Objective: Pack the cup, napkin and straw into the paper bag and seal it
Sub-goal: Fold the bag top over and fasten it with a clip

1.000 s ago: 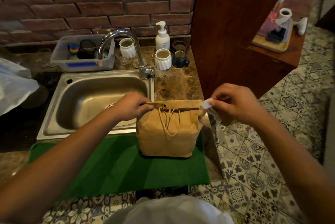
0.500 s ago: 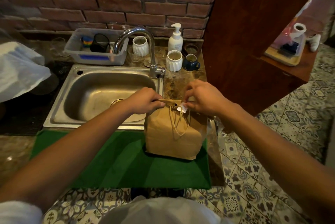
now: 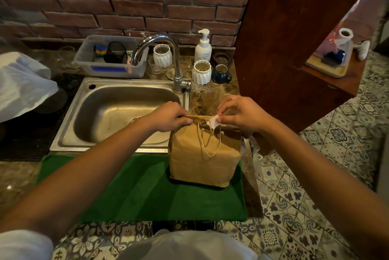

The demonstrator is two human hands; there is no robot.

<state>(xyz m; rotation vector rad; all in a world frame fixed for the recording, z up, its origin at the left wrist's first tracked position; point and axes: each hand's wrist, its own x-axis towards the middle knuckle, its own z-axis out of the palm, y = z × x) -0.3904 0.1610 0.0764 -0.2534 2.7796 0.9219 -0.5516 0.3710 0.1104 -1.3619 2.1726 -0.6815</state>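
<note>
A brown paper bag [image 3: 204, 158] stands upright on a green mat [image 3: 147, 194], its top folded over and its cord handles hanging down the front. My left hand [image 3: 168, 117] pinches the folded top at its left end. My right hand [image 3: 237, 115] holds a small white sticker [image 3: 213, 122] against the fold at the top middle. The cup, napkin and straw are out of sight; the bag's inside is hidden.
A steel sink [image 3: 117, 112] with a tap [image 3: 166, 57] lies behind the mat. White ribbed cups [image 3: 201, 72], a soap pump bottle [image 3: 203, 48], a blue mug [image 3: 221, 73] and a plastic tub [image 3: 111, 57] stand at the brick wall. A wooden cabinet [image 3: 294, 49] rises at right.
My right hand has come in from the bag's right side to the top middle, bringing the white sticker onto the fold. My left hand keeps its pinch on the fold.
</note>
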